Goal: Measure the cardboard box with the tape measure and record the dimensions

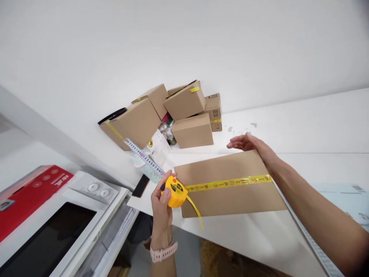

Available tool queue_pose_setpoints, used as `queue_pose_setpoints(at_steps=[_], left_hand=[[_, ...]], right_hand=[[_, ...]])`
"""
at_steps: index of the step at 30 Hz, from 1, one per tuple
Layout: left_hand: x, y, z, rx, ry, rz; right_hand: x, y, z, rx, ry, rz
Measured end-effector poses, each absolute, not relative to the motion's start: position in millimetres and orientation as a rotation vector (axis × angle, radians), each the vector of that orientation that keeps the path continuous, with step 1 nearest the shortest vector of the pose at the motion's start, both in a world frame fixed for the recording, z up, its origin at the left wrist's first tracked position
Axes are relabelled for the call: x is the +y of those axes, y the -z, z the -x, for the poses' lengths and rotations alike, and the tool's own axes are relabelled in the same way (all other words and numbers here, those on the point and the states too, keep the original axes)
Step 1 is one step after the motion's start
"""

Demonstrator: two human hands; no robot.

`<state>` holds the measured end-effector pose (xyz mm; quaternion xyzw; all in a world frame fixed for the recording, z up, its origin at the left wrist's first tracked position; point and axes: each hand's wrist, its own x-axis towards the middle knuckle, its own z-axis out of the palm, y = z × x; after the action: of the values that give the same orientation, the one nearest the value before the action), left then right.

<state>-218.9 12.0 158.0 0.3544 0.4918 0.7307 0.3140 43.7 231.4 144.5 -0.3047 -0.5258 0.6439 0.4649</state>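
My left hand (pixel 162 202) is closed around a yellow tape measure (pixel 174 192), whose white blade (pixel 145 158) sticks out to the upper left past the 20 mark. A yellow wrist strap dangles from its case. Just right of it a cardboard box (pixel 221 169) lies on the white table, sealed along its top with printed yellow tape (pixel 227 184). At the box's far right corner is my right hand (pixel 245 143), fingers stretched out and holding nothing; whether it touches the box I cannot tell.
Several brown boxes (pixel 193 130) are piled against the wall, with small packets and jars between them. A black phone-like slab (pixel 140 186) lies at the table's left edge. A white microwave (pixel 57 234) and a red box (pixel 31 192) stand at left. Plastic film (pixel 343 198) lies at right.
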Motion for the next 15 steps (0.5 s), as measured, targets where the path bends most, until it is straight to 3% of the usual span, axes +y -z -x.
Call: queue_pose_setpoints(at_steps=[6,11,15], left_hand=[[3.3,-170.1,191.2,1.445,-1.839,-1.041],[-21.2,-166.5,135.3,0.998,-1.371,-0.936],[-17.8,-159.2,116.8,0.846,-1.236,-0.783]], right_hand=[[220.3,-174.7,-56.1,-1.714,-1.542,0.970],[233.1,-165.0,-46.2,-1.806,-1.413,0.905],[234.3,-152.4,-40.4,-1.809,-1.534,0.828]])
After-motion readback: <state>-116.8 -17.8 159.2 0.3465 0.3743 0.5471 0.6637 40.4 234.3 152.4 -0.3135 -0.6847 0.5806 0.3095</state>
